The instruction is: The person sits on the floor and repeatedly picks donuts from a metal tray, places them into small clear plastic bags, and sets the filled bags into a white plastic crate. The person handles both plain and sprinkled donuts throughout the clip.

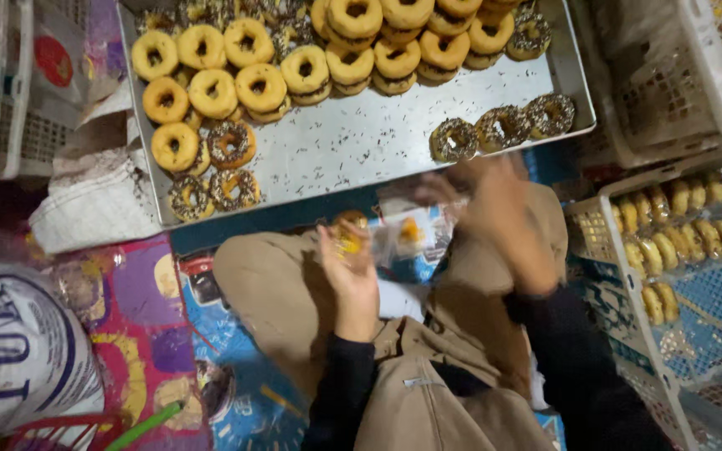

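My left hand (351,271) grips a donut (347,234), my blurred right hand (495,209) pinches its clear bag (407,234) above my lap; the crate (603,225) holds some packed, the tray (361,142) many more.

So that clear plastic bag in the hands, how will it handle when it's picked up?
The clear plastic bag looks thin and crumpled, so probably floppy and very light. Its glossy film may be slippery between the left hand and right hand. The doughnut at it likely weighs more than the bag.
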